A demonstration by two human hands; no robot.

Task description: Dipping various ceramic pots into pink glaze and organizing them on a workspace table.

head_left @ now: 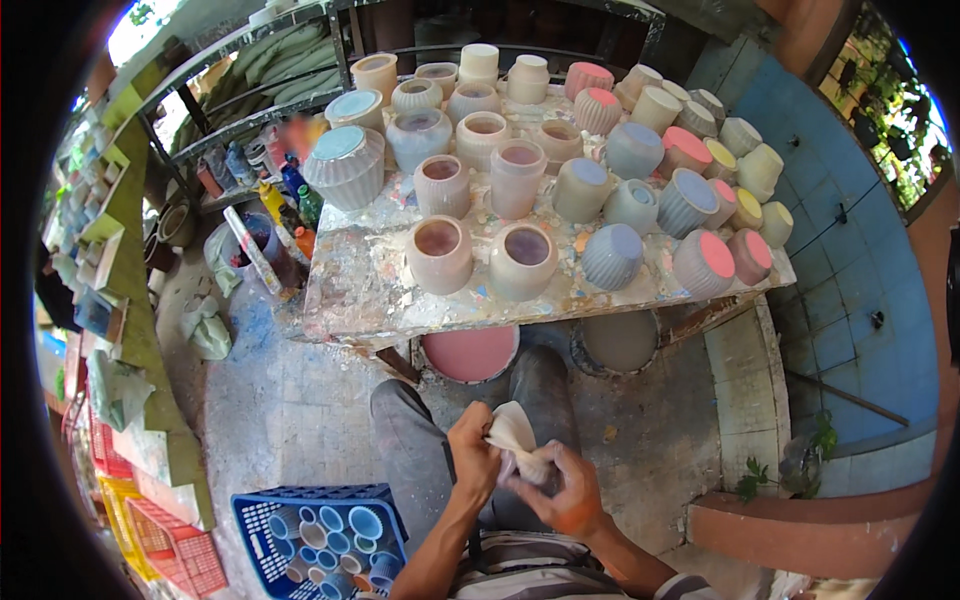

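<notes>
Both of my hands are closed over my lap on a pale cream cloth (511, 428), which looks twisted between them. My left hand (472, 445) grips its upper part in a fist. My right hand (565, 490) pinches the lower, bunched end with thumb and fingers, and greyish wet-looking smears show on the fingers. Ahead of my knees, a paint-splattered table (365, 318) carries several ceramic pots. Nearest to my hands on it are two upright beige pots, one (439, 278) left and one (522, 284) right, both with dark purplish insides.
Under the table's front edge stand a bucket of pink liquid (470, 352) and a bucket of grey liquid (620, 340). A blue crate (262, 545) of small blue-glazed pots sits at my left. Paint bottles (308, 205) stand left of the table; a blue tiled wall (840, 270) rises at right.
</notes>
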